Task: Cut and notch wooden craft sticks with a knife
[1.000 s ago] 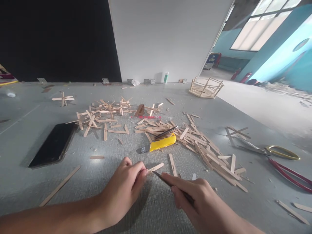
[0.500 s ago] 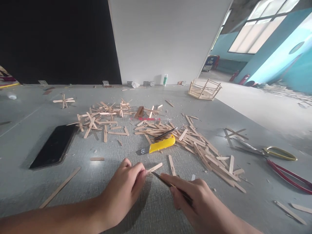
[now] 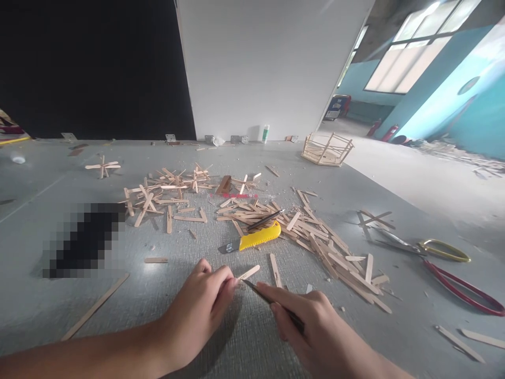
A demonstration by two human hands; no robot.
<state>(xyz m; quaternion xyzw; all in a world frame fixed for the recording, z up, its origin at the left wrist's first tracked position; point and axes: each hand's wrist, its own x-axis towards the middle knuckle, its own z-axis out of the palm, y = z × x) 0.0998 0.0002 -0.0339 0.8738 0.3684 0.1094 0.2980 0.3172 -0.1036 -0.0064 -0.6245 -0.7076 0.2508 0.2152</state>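
Note:
My left hand [image 3: 205,308] pinches a short wooden craft stick [image 3: 250,271], whose rounded end sticks out to the right of the fingertips. In my right hand [image 3: 302,321] is a slim dark craft knife [image 3: 258,292], index finger laid along it. The knife's tip meets the stick close to my left fingertips. Just beyond my hands lies a yellow utility knife [image 3: 260,237] with its blade out, and a dark pen-like tool [image 3: 266,220] rests behind it. Another craft stick [image 3: 275,270] lies on the table near my right hand.
Loose craft sticks [image 3: 335,258] are heaped to the right, with glued star shapes [image 3: 103,166] at the left. Scissors [image 3: 444,250] with red and gold handles lie right. A stick frame [image 3: 328,150] and a small bottle [image 3: 265,133] stand at the back. A blurred dark object [image 3: 89,237] lies left.
The view has shifted slightly, so most things sit a little further left. My hands keep nearly the same pose, knife tip still at the stick.

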